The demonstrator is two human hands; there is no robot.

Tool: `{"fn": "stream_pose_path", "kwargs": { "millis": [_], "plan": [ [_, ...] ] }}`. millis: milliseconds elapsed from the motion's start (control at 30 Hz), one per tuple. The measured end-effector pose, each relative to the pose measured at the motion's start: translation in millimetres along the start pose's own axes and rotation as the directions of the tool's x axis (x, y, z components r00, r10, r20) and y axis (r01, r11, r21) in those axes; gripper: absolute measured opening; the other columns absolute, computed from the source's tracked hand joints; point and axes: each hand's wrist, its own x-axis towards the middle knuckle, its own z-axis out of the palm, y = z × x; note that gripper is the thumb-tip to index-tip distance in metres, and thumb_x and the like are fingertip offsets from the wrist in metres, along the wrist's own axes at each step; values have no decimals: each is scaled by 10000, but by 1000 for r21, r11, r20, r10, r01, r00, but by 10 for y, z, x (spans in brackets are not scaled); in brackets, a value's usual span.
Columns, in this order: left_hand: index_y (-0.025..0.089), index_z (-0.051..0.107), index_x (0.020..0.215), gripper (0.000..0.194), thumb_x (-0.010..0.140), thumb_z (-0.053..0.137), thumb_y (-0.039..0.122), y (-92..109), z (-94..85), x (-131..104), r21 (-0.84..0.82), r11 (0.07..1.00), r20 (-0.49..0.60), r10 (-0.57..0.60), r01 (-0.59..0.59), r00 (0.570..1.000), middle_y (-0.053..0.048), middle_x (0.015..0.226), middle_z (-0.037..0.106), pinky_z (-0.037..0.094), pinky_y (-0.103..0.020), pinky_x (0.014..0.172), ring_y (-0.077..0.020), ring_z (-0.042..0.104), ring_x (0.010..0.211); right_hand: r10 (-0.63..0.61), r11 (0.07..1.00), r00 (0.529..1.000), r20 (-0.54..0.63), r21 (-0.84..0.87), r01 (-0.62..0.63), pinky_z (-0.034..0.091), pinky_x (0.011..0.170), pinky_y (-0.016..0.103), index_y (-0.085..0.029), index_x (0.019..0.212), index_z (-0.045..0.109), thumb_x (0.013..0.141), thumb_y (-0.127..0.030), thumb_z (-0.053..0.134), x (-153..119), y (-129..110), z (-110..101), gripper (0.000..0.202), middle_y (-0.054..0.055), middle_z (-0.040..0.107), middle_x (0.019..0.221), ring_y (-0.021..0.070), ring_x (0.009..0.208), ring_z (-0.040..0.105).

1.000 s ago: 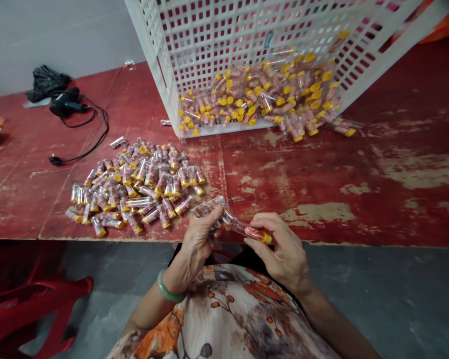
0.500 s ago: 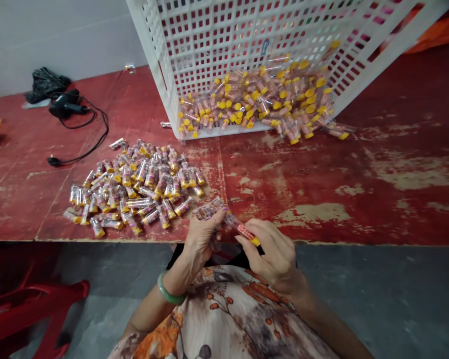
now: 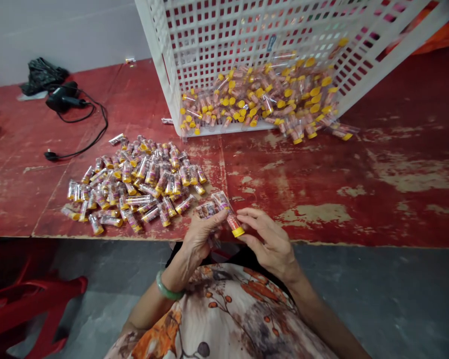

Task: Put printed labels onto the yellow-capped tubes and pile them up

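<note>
My left hand (image 3: 202,232) is closed around several flat printed clear-plastic sleeves (image 3: 206,209), its thumb pressed on top. From under that thumb a small clear tube (image 3: 233,220) with pink contents slants down to the right, its yellow cap towards me. A printed sleeve (image 3: 220,199) lies over the tube's far end. My right hand (image 3: 271,242) has its fingertips and thumb on the tube near the cap. Left of my hands spreads a pile of sleeved, yellow-capped tubes (image 3: 149,174) on the red table (image 3: 254,169).
A white plastic basket (image 3: 175,112) lies on its side at the back, with many unsleeved tubes (image 3: 247,99) spilling over its rim. A black heat gun or hair dryer (image 3: 65,97) with its cord and a black plastic bag (image 3: 43,75) sit back left. A red stool (image 3: 48,304) stands below the table's left side.
The tube has gone further into the sleeve and now points more towards me. My right fingers have loosened and spread along it. My left hand stays about where it was.
</note>
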Motion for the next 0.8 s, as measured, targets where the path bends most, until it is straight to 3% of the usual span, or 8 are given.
{"fn": "stream_pose_path", "kwargs": {
  "millis": [133,333,500,667,800],
  "plan": [
    [110,645,747,293,578,829,262,-16,16,-26,43,997,60,-61,59,996,-5,653,624,368,-181,427,-69,519,499,-31,999,988,-149,-43,25,552,799,300,-186,1025,621,805,-59,592,-44,31,79,257,92,646,1011,173,929,639],
    [133,607,729,360,509,862,260,-39,68,-71,27,1000,-31,-12,13,999,30,603,590,315,-169,376,-44,457,432,-197,969,953,-230,-193,154,575,712,263,-196,1014,641,782,-44,626,-68,164,217,279,80,689,943,164,841,674],
    [144,598,737,379,486,869,229,-30,94,-74,9,1000,-51,28,-28,998,42,619,593,333,-173,388,-47,467,442,-117,992,977,-176,-67,107,585,717,263,-204,980,649,807,-74,614,-45,180,174,219,69,695,940,153,850,676],
    [135,606,726,367,497,866,256,-38,73,-57,29,999,-37,38,-37,999,34,618,583,315,-174,377,-48,464,446,-104,993,983,-154,-69,95,585,743,275,-206,999,652,810,-92,605,-37,157,140,226,72,697,967,160,872,678],
    [133,613,728,366,516,857,304,-75,48,-57,93,995,-26,42,-39,999,34,610,566,317,-179,383,-41,430,436,-75,995,975,-209,-86,58,582,729,285,-199,961,659,782,-67,596,-57,119,152,231,72,702,955,161,843,682]
  ]
}}
